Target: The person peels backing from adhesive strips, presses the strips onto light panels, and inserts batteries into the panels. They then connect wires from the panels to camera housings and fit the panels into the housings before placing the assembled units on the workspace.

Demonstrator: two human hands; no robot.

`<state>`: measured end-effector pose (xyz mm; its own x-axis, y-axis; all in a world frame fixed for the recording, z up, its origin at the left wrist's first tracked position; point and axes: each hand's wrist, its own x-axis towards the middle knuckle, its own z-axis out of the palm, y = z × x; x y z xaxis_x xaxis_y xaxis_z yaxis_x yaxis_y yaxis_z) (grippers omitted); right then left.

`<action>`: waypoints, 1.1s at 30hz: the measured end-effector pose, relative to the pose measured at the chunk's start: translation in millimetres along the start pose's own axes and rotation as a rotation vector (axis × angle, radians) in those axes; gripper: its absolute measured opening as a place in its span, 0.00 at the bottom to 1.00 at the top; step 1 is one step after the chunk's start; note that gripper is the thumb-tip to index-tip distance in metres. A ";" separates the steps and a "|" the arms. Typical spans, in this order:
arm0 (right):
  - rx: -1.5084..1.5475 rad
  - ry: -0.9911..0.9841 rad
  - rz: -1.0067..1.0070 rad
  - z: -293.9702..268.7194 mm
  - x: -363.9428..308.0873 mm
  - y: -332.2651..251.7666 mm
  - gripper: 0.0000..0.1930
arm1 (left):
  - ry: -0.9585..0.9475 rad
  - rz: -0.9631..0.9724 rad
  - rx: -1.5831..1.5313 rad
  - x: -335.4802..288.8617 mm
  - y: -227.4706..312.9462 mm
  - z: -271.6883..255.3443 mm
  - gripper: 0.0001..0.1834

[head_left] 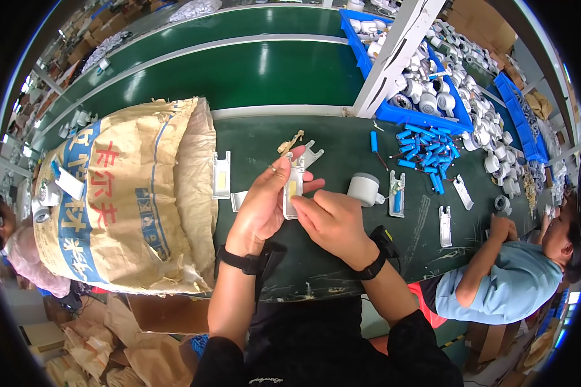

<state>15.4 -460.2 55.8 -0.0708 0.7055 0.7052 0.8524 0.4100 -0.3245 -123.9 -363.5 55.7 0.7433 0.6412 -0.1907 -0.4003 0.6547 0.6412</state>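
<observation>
My left hand (265, 197) is closed round a long white plastic housing (288, 205), its open side up with a yellow strip (293, 188) inside. The fingers of my right hand (334, 222) are pinched together against the housing's lower right edge; anything between them is hidden. Just right of my hands lies a white round lamp head (364, 189). Beyond it is a white housing (397, 205) with a blue cylindrical cell (398, 201) in it. Left of my hands, another white housing (221, 175) with a yellow strip lies beside the sack.
A large woven sack (135, 213) fills the left side. Wired blue cells (426, 151) lie heaped at the right, before a blue tray (426, 119) of white lamp parts. A white post (394, 61) rises behind the table. At the right a co-worker (503, 277) sits with hands on the table.
</observation>
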 end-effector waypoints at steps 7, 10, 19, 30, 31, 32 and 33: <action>-0.007 -0.039 0.019 -4.5 -1.6 -2.1 0.12 | 0.041 0.017 -0.022 1.3 -0.1 0.4 0.28; 0.001 -0.009 0.017 -2.7 -0.2 -3.1 0.12 | 0.051 0.018 -0.017 -1.4 2.6 3.0 0.27; 0.019 -0.014 -0.010 -2.2 0.6 1.3 0.13 | 0.058 -0.014 -0.035 -1.2 0.2 1.7 0.23; 0.308 0.239 0.525 -14.1 4.0 17.4 0.07 | -0.081 -0.104 0.026 -1.0 5.7 3.6 0.27; 0.483 0.307 0.606 -15.0 1.9 25.7 0.07 | -0.075 -0.108 -0.005 -2.5 7.7 8.0 0.28; 0.821 0.368 0.740 -20.2 1.8 31.3 0.05 | -0.050 -0.086 0.011 -2.3 7.0 9.3 0.28; 1.161 0.423 0.868 -26.7 1.7 34.9 0.04 | -0.061 -0.083 0.016 -1.5 7.1 10.8 0.28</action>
<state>58.9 -460.1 62.5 0.5474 0.8312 0.0973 -0.3352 0.3243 -0.8846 -122.1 -364.1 68.6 0.8048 0.5593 -0.1987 -0.3275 0.6976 0.6372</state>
